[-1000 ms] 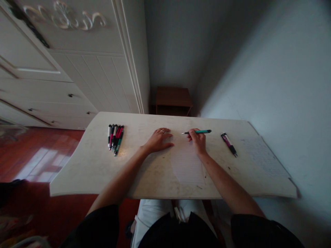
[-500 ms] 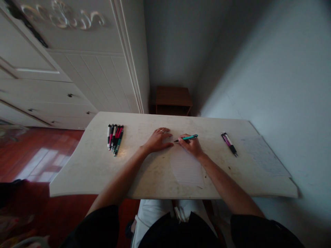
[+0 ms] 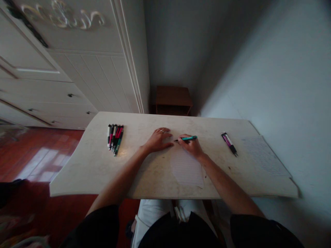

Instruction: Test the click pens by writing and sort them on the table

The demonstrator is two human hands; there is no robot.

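A teal pen (image 3: pixel 190 138) with a dark tip is pinched in my right hand (image 3: pixel 191 146), its point at the upper part of a lined sheet of paper (image 3: pixel 187 168). My left hand (image 3: pixel 158 140), with a ring on one finger, lies flat with fingers spread at the sheet's upper left. The top of the sheet is partly hidden by my hands. Any writing under the pen is too small to make out.
On the left of the white table (image 3: pixel 144 120) lies a bunch of several pens (image 3: pixel 115 137). Two pens (image 3: pixel 229 144) lie to the right, beside a written sheet (image 3: pixel 266 155) at the wall. A brown wooden stand (image 3: pixel 173 96) is beyond the table, and a white cabinet (image 3: pixel 90 75) at left.
The teal pen has tilted slightly, its top end coming down a little and its tip shifting a bit to the right. My left hand has stayed in place.
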